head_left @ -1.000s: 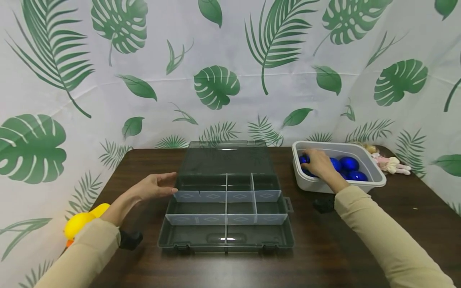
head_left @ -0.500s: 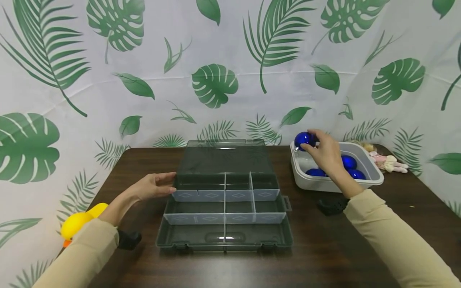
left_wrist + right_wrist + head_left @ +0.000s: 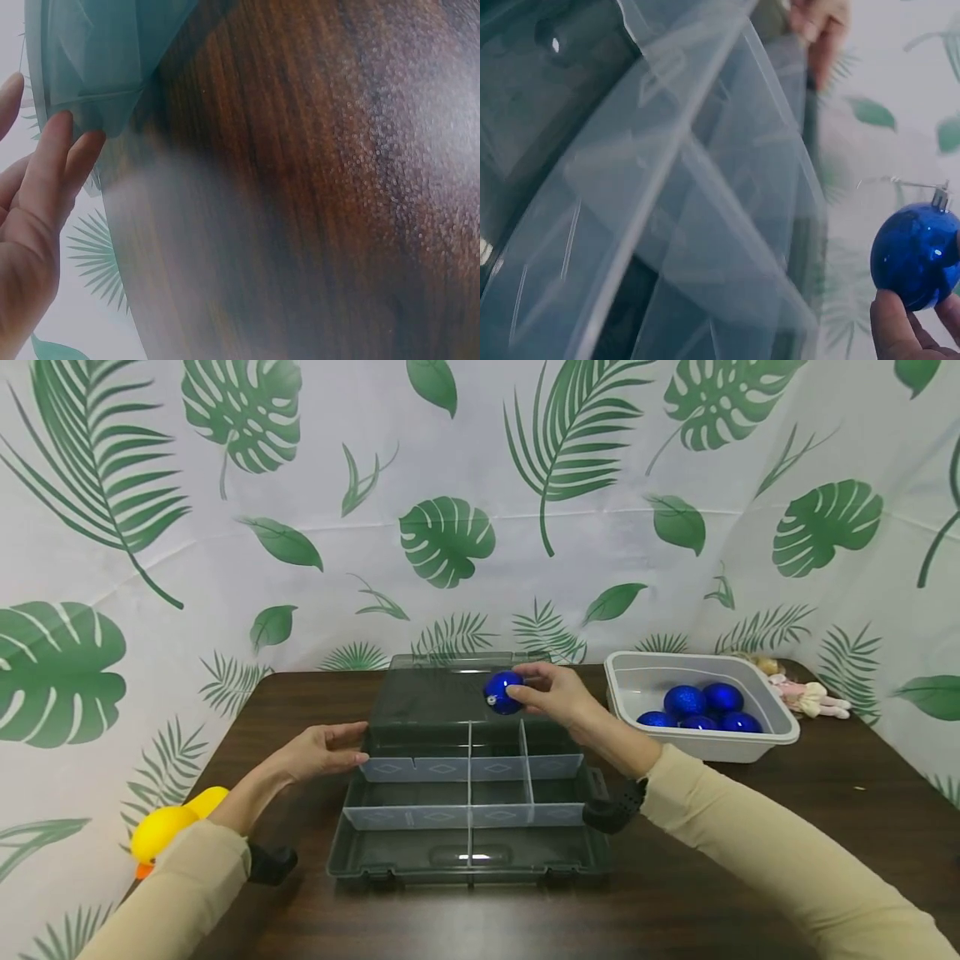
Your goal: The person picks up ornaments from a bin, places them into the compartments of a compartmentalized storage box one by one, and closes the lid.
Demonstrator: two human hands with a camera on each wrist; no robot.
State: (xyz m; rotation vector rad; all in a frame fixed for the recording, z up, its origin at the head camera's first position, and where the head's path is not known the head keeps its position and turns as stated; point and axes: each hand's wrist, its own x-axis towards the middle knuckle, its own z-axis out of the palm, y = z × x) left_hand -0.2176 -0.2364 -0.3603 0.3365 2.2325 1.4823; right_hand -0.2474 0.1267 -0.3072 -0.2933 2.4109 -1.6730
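Observation:
My right hand pinches a shiny blue Christmas bauble between thumb and fingers, above the back part of a dark translucent compartment box. In the right wrist view the bauble shows a silver cap and a wire hook. The box's lid is raised at the back, and pale dividers split its inside into several compartments. At the box's left side, my left hand has its fingers extended, fingertips at the edge. The left wrist view shows the same fingers beside the box's wall.
On the right stands a white plastic tub with several blue baubles inside. A doll lies behind its right end. A yellow toy duck is by my left forearm. A leaf-print cloth hangs behind the dark wooden table.
My right hand has taken a blue bauble out of the tub, lifted it and carried it left over the box. The left hand has stayed at the box's side.

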